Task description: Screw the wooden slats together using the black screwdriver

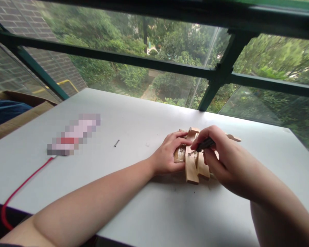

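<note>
My left hand (167, 152) is closed on the left side of a small assembly of wooden slats (192, 171), pressing it to the table. Clear tape or film wraps the brownish block (179, 155) under those fingers. In my right hand (222, 154) is a screwdriver (205, 144) with a dark handle, gripped between thumb and fingers. Its thin metal tip slants down to a small dark spot, perhaps a screw head, on the nearest slat. My right hand partly hides the right side of the assembly, where a pale wooden end (233, 137) sticks out.
A loose screw (116, 143) lies left of my hands on the white table (134, 120). Farther left is a pixelated pinkish object (77, 133) with a red cord (28, 185). A cardboard box (28, 115) stands beyond the left edge; green-framed windows run along the back.
</note>
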### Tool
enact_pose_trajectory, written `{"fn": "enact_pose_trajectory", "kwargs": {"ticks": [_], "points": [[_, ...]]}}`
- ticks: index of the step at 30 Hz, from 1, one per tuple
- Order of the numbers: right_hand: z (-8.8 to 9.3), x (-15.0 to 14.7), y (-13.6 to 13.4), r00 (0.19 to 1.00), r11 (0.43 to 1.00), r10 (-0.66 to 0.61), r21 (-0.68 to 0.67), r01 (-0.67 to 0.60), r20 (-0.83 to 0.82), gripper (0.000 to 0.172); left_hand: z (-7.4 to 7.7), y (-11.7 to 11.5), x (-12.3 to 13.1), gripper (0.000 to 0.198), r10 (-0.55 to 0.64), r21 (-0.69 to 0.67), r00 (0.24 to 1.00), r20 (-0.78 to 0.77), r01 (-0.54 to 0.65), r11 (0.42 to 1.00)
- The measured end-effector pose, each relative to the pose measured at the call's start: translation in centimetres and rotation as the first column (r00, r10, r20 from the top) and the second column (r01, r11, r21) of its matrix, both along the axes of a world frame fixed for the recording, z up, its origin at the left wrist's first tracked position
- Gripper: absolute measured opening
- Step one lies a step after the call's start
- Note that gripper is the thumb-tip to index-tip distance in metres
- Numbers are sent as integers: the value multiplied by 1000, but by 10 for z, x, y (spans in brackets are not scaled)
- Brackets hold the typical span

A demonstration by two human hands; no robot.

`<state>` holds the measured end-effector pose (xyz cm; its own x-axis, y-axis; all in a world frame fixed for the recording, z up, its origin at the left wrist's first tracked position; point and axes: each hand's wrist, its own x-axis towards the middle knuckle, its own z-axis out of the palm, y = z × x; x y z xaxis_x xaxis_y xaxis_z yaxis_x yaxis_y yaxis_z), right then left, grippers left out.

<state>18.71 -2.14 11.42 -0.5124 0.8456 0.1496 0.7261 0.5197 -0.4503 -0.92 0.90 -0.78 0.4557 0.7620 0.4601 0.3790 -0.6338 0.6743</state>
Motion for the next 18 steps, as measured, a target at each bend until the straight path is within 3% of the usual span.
{"fn": "enact_pose_trajectory", "kwargs": {"ticks": [10,18], "points": [[2,1,-3,996,998,-60,24,59,61,26,-1,-1,1,61,11,-11,1000,3,-11,1000],[6,-2,-3,985,995,-85,70,75,150,11,-1,-1,0,59,1,3,1000,9,-1,1000]]}}
